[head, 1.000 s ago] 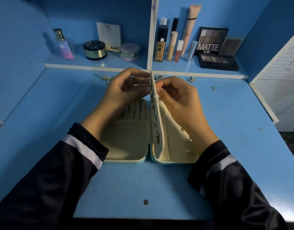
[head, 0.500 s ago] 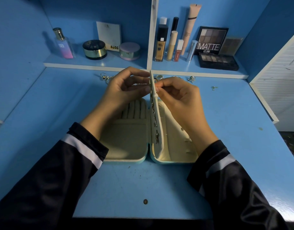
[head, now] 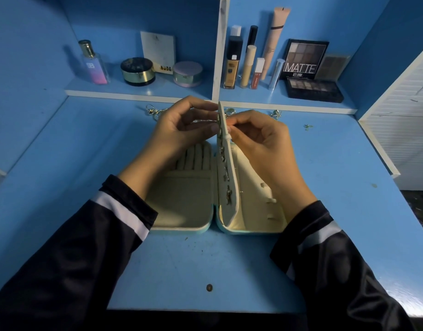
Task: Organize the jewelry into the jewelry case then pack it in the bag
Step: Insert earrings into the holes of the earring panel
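1. Blue desk top [head: 205, 263] fills the lower frame, scuffed, with a small dark spot [head: 209, 287] near the front edge.
2. Two dark sleeves with a white band enter from the lower corners.
3. At centre the jewelry case [head: 182, 211] lies open on the desk, cream inside with a pale teal rim; ring rolls are in the left half, small tabs in the right.
4. Its middle panel [head: 226, 163] stands upright, with small earrings pinned along it.
5. Left hand [head: 182, 130] and right hand [head: 260, 137] pinch the panel's top from each side, fingers curled; what the fingertips hold is too small to tell.
6. Loose jewelry [head: 155, 112] lies behind the hands.
7. Shelf [head: 139, 93] at the top carries a perfume bottle [head: 93, 63] and a MATTE palette [head: 301, 60].
8. Compared with one second ago, almost nothing has moved.
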Demonstrator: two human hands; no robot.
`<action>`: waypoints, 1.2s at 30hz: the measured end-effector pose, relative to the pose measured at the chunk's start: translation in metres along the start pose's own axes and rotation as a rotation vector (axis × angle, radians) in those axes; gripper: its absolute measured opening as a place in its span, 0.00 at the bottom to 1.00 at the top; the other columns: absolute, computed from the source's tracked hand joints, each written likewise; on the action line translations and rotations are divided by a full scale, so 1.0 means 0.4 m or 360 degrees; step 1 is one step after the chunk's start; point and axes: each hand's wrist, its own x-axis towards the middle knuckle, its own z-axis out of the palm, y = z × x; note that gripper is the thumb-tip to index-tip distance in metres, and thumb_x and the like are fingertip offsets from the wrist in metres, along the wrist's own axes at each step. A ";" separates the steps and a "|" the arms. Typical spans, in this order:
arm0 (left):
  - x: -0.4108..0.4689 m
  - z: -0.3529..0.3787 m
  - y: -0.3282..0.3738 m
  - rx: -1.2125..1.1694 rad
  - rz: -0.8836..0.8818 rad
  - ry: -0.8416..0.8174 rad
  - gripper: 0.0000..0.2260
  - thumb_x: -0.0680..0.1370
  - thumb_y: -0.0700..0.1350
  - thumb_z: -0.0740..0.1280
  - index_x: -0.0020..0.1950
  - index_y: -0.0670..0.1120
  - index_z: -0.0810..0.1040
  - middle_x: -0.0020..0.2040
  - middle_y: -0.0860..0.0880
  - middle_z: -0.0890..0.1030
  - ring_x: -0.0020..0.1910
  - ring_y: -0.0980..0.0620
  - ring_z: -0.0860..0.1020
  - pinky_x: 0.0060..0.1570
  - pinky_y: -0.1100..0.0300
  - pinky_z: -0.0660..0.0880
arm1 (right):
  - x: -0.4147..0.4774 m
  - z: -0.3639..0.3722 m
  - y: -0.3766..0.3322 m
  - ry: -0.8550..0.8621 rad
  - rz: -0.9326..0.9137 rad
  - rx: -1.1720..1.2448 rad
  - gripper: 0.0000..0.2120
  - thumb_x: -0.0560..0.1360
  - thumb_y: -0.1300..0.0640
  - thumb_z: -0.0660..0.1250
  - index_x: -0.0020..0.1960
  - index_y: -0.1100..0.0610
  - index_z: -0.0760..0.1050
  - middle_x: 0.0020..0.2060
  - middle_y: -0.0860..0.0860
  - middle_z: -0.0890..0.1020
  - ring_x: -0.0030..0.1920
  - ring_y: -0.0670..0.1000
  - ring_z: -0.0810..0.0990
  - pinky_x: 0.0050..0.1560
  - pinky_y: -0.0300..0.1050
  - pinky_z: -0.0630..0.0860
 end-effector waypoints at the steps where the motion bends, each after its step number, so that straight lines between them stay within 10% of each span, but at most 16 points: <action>1: 0.000 0.001 0.000 0.0012 0.0003 -0.0003 0.15 0.69 0.46 0.72 0.54 0.50 0.77 0.47 0.57 0.85 0.53 0.54 0.83 0.49 0.60 0.79 | -0.001 -0.004 -0.002 -0.0005 0.0005 -0.0009 0.07 0.75 0.65 0.69 0.48 0.53 0.80 0.42 0.47 0.84 0.44 0.47 0.83 0.49 0.39 0.77; 24: 0.019 0.063 0.017 0.0403 0.0100 -0.0151 0.13 0.75 0.40 0.71 0.56 0.54 0.78 0.54 0.56 0.82 0.54 0.57 0.82 0.53 0.62 0.78 | -0.051 -0.139 -0.083 -0.0194 0.0284 -0.0094 0.18 0.78 0.56 0.66 0.67 0.58 0.74 0.58 0.50 0.82 0.60 0.47 0.80 0.63 0.46 0.75; 36: 0.046 0.102 -0.028 0.0853 0.0175 -0.0301 0.14 0.77 0.41 0.71 0.59 0.56 0.79 0.57 0.56 0.82 0.56 0.60 0.79 0.63 0.59 0.75 | -0.104 -0.215 -0.033 -0.0177 0.0463 -0.0215 0.16 0.78 0.60 0.66 0.66 0.55 0.74 0.55 0.47 0.83 0.55 0.38 0.80 0.56 0.32 0.74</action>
